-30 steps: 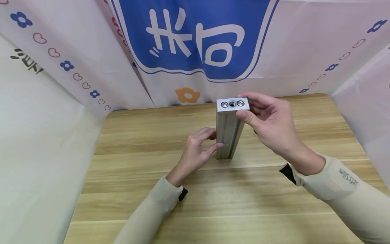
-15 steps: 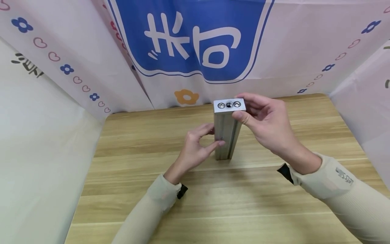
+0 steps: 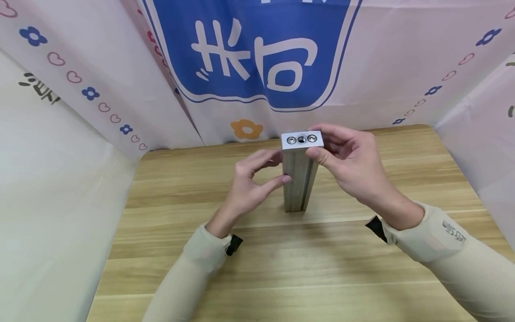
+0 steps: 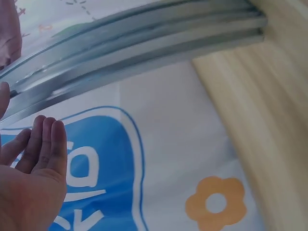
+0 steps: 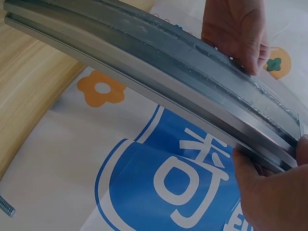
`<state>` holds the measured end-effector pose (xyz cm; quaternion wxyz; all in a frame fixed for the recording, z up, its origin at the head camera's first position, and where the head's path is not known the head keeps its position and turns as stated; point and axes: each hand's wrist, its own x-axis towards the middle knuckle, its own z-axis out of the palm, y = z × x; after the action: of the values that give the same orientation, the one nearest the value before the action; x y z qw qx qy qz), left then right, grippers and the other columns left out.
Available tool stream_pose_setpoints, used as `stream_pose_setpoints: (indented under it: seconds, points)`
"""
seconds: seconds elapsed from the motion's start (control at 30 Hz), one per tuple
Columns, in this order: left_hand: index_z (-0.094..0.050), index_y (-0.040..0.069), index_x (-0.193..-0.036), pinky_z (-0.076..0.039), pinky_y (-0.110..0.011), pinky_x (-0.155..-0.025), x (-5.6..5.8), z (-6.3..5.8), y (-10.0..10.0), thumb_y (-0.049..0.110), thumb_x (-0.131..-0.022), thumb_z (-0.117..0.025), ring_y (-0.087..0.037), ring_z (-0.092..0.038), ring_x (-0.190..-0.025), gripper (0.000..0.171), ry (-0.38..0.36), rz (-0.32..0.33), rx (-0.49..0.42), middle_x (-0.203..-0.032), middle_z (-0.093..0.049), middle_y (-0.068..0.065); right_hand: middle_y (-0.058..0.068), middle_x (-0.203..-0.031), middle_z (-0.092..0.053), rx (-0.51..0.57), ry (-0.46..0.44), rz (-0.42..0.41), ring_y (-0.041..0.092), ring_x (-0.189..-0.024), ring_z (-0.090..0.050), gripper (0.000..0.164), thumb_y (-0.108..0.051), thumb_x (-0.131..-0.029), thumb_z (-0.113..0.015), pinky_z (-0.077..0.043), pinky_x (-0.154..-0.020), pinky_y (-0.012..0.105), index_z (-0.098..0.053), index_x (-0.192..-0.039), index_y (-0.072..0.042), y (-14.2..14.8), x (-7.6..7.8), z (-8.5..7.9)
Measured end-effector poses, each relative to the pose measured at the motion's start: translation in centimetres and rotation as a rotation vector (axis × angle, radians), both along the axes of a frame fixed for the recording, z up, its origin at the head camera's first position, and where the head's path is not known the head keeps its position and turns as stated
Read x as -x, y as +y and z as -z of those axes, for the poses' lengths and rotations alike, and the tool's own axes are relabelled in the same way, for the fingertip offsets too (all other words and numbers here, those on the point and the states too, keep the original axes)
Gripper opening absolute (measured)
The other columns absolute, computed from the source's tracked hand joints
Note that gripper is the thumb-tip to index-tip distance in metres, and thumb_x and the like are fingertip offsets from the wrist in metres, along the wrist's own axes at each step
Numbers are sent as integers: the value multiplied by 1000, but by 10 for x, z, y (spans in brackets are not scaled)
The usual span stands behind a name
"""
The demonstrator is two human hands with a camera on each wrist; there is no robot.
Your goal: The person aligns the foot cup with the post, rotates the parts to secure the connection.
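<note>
An upright silver aluminium profile (image 3: pixel 295 181), grooved along its length, stands on the wooden tabletop in the head view. Its top carries a metal end plate (image 3: pixel 297 134) with two screws and a hole between them. My right hand (image 3: pixel 354 158) grips this upper end, thumb on the near face and fingers behind; the right wrist view shows the same hold. My left hand (image 3: pixel 251 183) is at the profile's left side, thumb over the near face and the other fingers by the left edge. In the left wrist view its fingers (image 4: pixel 48 144) are loosely extended just beside the profile.
The wooden tabletop (image 3: pixel 322 264) spreads around the profile. White printed cloth with a blue sign (image 3: pixel 253 58) hangs close behind, and more cloth (image 3: pixel 44 192) walls in the left side. A threaded metal rod end (image 5: pixel 7 207) pokes into the right wrist view.
My left hand has slid up along the profile, its wrist shifting left. My right hand stays at the top, and the profile remains upright, slightly left of where it appeared earlier.
</note>
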<state>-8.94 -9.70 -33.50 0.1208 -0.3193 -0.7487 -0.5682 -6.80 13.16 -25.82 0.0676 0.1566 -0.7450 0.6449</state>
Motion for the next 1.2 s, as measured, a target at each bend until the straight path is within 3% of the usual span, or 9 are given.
stream_pose_setpoints:
  seconds: [0.3, 0.57, 0.77, 0.97, 1.2]
  points:
    - [-69, -8, -130, -64, -35, -98, 1, -21, 3, -5, -82, -87, -30, -74, -106, 51, 63, 39, -25, -123, -74, -22, -7, -108, -78, 2, 0, -5, 14, -102, -74, 33, 5, -93, -75, -63, -86, 20, -71, -126, 5, 0, 0, 1]
    - [-66, -13, -130, -64, -37, -98, 1, -36, 11, -12, -83, -82, -34, -73, -108, 50, 25, 85, -105, -122, -72, -27, -3, -111, -78, -19, -11, 3, 14, -102, -74, 33, 2, -94, -75, -63, -88, 21, -71, -127, 3, 0, -1, 1]
    - [-65, -15, -130, -64, -35, -97, 2, -46, 15, -13, -84, -80, -36, -74, -106, 49, 18, 61, -112, -121, -71, -29, -4, -111, -78, 5, -12, -2, 14, -103, -75, 34, 4, -93, -75, -63, -88, 21, -71, -127, 5, 0, -1, 2]
    - [-65, -14, -131, -65, -34, -95, 3, -52, 17, -11, -87, -79, -36, -75, -103, 46, 6, 29, -103, -118, -72, -28, 5, -115, -78, 8, -16, -3, 15, -103, -74, 34, 4, -94, -75, -63, -89, 21, -71, -127, 4, 1, -1, 2]
    - [-67, -13, -129, -66, -34, -92, 4, -53, 18, -11, -87, -79, -35, -75, -101, 44, 3, 2, -100, -116, -73, -28, -3, -112, -78, 29, -16, -10, 14, -103, -74, 34, 5, -93, -75, -63, -88, 21, -70, -127, 5, 1, -1, 3]
